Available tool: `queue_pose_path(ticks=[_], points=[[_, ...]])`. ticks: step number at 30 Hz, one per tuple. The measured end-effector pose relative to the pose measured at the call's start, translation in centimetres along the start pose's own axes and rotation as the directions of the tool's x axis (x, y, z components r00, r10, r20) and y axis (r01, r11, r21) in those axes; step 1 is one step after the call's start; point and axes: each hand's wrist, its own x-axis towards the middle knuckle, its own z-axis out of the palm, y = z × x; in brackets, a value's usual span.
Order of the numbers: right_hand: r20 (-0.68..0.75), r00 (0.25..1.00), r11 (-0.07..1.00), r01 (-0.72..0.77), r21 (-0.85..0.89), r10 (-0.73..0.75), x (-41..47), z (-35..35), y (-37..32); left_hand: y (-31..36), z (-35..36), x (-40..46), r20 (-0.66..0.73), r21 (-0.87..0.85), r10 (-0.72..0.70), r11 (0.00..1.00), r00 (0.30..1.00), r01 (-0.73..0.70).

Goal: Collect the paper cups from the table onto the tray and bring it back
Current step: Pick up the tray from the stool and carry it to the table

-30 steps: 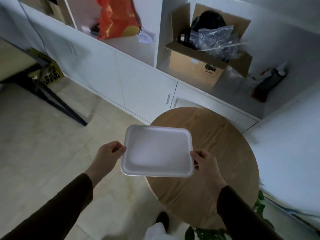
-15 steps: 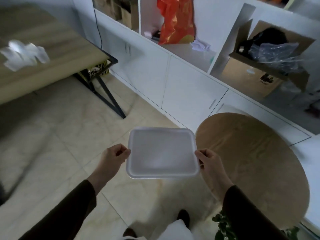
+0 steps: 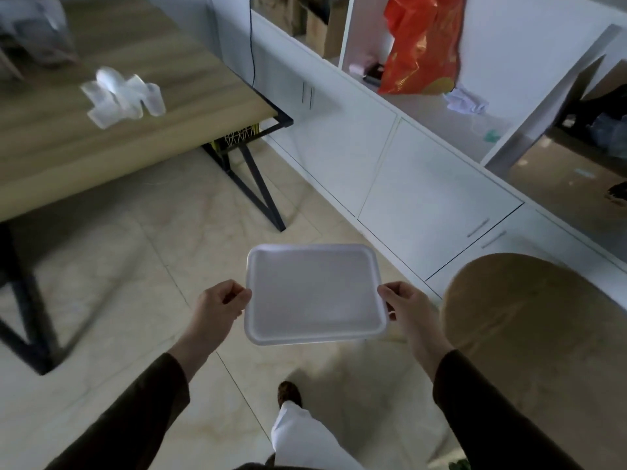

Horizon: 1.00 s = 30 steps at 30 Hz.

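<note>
I hold an empty white tray [image 3: 314,293] level in front of me, above the tiled floor. My left hand [image 3: 220,305] grips its left edge and my right hand [image 3: 405,307] grips its right edge. Several white paper cups [image 3: 124,96], blurred, lie clustered on the long wooden table [image 3: 101,144] at the upper left, well apart from the tray.
A round wooden table [image 3: 536,334] stands close at my right. White cabinets [image 3: 424,184] with open shelves run along the far wall, holding an orange bag [image 3: 420,45] and cardboard boxes. Black table legs [image 3: 258,184] angle down ahead. My foot [image 3: 288,393] is on the floor.
The view has swung left: the round table slid to the right edge and the long table with the cups came into view. The tray stays held in both hands.
</note>
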Motion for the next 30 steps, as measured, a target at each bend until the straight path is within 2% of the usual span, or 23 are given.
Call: queue_pose_path(ticks=[9,18,30], points=[[0.114,0.993,0.998,0.002,-0.068,0.006,7.3,7.1,-6.2,1.2,-4.9,7.3,-0.073,0.002,-0.06,0.998,0.996,0.06],[0.181,0.983,0.993,0.035,-0.116,-0.014,12.0,17.1,-11.4,1.9,-12.5,12.9,-0.147,-0.047,-0.088,0.996,0.985,0.082],[0.143,0.989,0.993,0.063,-0.104,-0.047,15.4,28.7,-17.9,2.3,-22.3,22.4,-0.162,0.015,-0.072,0.997,0.984,0.075]])
